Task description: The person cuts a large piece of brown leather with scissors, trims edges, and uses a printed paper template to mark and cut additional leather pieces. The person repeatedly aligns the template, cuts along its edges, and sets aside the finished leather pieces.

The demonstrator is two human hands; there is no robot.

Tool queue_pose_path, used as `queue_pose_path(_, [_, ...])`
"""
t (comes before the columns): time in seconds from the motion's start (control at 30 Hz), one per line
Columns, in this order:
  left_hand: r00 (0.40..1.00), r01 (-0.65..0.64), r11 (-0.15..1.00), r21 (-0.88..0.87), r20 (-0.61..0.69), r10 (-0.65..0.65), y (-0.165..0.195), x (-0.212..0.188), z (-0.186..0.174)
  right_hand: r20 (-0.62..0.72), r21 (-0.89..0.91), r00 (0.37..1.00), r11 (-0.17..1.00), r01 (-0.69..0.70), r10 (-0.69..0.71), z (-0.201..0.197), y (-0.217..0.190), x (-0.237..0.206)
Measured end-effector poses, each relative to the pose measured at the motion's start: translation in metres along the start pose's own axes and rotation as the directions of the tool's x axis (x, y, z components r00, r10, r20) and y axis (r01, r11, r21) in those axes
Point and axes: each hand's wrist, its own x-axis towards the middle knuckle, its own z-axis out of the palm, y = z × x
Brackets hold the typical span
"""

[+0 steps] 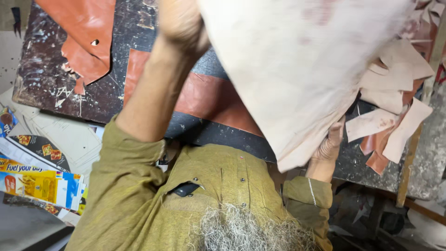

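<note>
— What did the left hand (181, 23) have?

— It was raised and blurred, but closed like a fist on the upper corner of the sheet (302, 69), a big pale piece that hung down and to the right from that grip.

— And the right hand (331, 142)?

— It was at the sheet's lower edge, touching it. The fingers ran up behind the sheet (mostly hidden), so I could not tell whether they clasped it or only propped it.

— Where was the sheet, then?

— It was in the air between the two hands, tilted, over the board (42, 69).

— What lay below the grip?

— Under the left forearm a brown strip (204, 95) lay flat on the dark, scarred board. Further left of that hand was an orange-brown hide (83, 32) with a small hole, also on the board.

— What was near the right hand?

— A heap of pale and brown scraps (395, 93) lay just beyond it, at the board's right end. Well apart from both hands, low on the left, there were printed packets (37, 183) on paper.
</note>
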Motion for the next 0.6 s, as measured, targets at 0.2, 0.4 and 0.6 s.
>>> queue_pose_path(0.2, [0.852, -0.206, 0.951, 0.230, -0.436, 0.290, 0.013, -0.143, -0.089, -0.100, -0.656, 0.994, 0.748, -0.105, 0.052, -0.011, 0.009, -0.003])
queue_pose_path(0.4, [0.672, 0.121, 0.901, 0.417, -0.702, 0.234, -0.008, -0.236, -0.143, -0.157, -0.981, 0.987, 0.109, -0.158, 0.019, -0.042, 0.029, -0.009])
queue_pose_path(0.6, [0.594, 0.218, 0.813, 0.539, -0.735, 0.328, 0.001, -0.249, -0.152, -0.012, -1.000, 0.999, -0.002, -0.012, -0.043, -0.049, 0.023, -0.010])
